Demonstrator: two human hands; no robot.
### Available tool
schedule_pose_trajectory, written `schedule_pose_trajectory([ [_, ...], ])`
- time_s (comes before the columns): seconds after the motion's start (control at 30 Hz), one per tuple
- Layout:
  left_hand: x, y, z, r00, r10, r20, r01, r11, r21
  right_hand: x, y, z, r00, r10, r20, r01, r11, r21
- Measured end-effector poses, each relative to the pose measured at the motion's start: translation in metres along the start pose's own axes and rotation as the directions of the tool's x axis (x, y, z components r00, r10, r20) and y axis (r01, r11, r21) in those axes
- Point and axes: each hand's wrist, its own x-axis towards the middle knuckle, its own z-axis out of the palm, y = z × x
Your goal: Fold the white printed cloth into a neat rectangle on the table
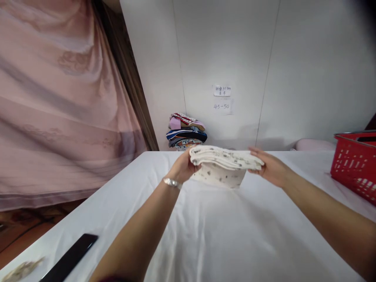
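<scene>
A folded white cloth (226, 157) with small dark and greenish prints is held up between my two hands, over the far part of the table. My left hand (185, 164), with a silver bracelet at the wrist, is closed round the cloth's left end. My right hand (268, 166) grips the right end, thumb on top and fingers beneath. One layer of the cloth hangs below the folded stack. Some fingertips are hidden behind or under the fabric.
A stack of folded clothes (187, 131) stands at the table's far edge, by the wall. On the right is a red plastic basket (354, 166). A long black object (70, 256) lies front left on the white-covered table (223, 243). A pink curtain (58, 105) hangs at the left.
</scene>
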Motion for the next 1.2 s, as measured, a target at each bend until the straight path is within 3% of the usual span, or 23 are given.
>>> schedule_pose_trajectory([
  [0.1,0.028,0.023,0.005,0.999,0.037,0.031,-0.038,0.998,0.045,0.025,-0.019,0.000,0.982,-0.188,0.006,0.188,0.982,0.001],
  [0.2,0.039,0.009,-0.014,1.000,-0.018,0.015,0.017,0.993,0.117,0.024,0.001,-0.009,0.977,-0.212,0.020,0.213,0.977,-0.027],
  [0.3,0.037,-0.044,-0.050,0.973,-0.218,-0.074,0.229,0.952,0.202,0.010,0.059,-0.027,1.000,0.026,0.001,-0.026,0.996,-0.085],
  [0.37,0.029,-0.086,-0.071,0.919,-0.343,-0.195,0.389,0.874,0.292,-0.003,0.100,-0.039,0.962,0.264,-0.064,-0.270,0.954,-0.128],
  [0.43,0.017,-0.118,-0.084,0.875,-0.379,-0.302,0.471,0.811,0.346,-0.015,0.129,-0.047,0.911,0.404,-0.081,-0.412,0.899,-0.148],
  [0.53,-0.002,-0.139,-0.090,0.892,-0.312,-0.327,0.431,0.805,0.407,-0.031,0.141,-0.052,0.916,0.397,-0.060,-0.401,0.903,-0.152],
  [0.63,-0.015,-0.142,-0.090,0.918,-0.224,-0.327,0.371,0.772,0.516,-0.042,0.135,-0.050,0.924,0.380,-0.044,-0.381,0.901,-0.208],
  [0.73,-0.022,-0.146,-0.092,0.907,-0.173,-0.384,0.383,0.719,0.580,-0.049,0.134,-0.048,0.912,0.405,-0.073,-0.406,0.857,-0.318],
  [0.8,-0.025,-0.150,-0.094,0.901,-0.112,-0.419,0.385,0.651,0.654,-0.052,0.136,-0.048,0.925,0.364,-0.110,-0.375,0.824,-0.424],
  [0.87,-0.030,-0.154,-0.096,0.910,-0.010,-0.413,0.356,0.527,0.772,-0.056,0.139,-0.050,0.950,0.259,-0.173,-0.310,0.736,-0.602],
  [0.93,-0.037,-0.156,-0.095,0.924,0.169,-0.344,0.262,0.375,0.889,-0.060,0.140,-0.051,0.978,0.058,-0.198,-0.195,0.580,-0.791],
  [1.03,-0.048,-0.161,-0.089,0.893,0.447,-0.046,-0.013,0.129,0.992,-0.067,0.139,-0.048,0.965,-0.262,-0.012,0.094,0.386,-0.918],
  [1.13,-0.051,-0.169,-0.078,0.842,0.469,0.265,-0.274,-0.051,0.960,-0.070,0.139,-0.037,0.911,-0.346,0.223,0.332,0.297,-0.895],
  [1.2,-0.049,-0.175,-0.071,0.850,0.399,0.344,-0.331,-0.103,0.938,-0.068,0.142,-0.027,0.899,-0.305,0.314,0.393,0.245,-0.886],
])
